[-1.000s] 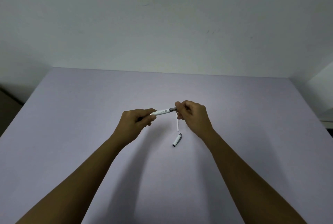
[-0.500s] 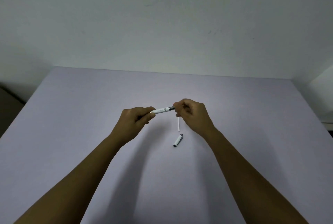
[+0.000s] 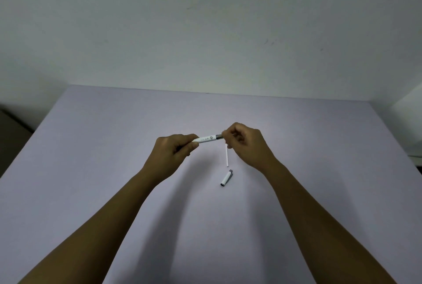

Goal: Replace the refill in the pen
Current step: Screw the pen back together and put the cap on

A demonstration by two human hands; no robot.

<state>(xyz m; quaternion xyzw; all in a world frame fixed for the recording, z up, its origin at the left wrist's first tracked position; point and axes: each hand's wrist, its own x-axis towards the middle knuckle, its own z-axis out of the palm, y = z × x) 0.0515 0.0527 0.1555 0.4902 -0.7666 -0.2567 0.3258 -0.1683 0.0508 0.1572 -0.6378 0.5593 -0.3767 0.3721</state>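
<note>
A white pen barrel [image 3: 206,139] is held level above the table between both hands. My left hand [image 3: 173,150] grips its left end. My right hand [image 3: 245,144] pinches the dark grey tip section at its right end. A thin white refill [image 3: 227,154] lies on the table just below my right hand, pointing toward me. The white pen cap [image 3: 226,178] with a grey end lies on the table a little nearer than the refill.
The pale lilac table [image 3: 114,181] reaches back to a white wall [image 3: 205,32]. Its left edge drops off to a dark floor [image 3: 11,133]. A white surface [image 3: 408,105] shows at the far right.
Both hands with the pen have risen slightly and shifted away from me. The refill and the cap have stayed where they lay.
</note>
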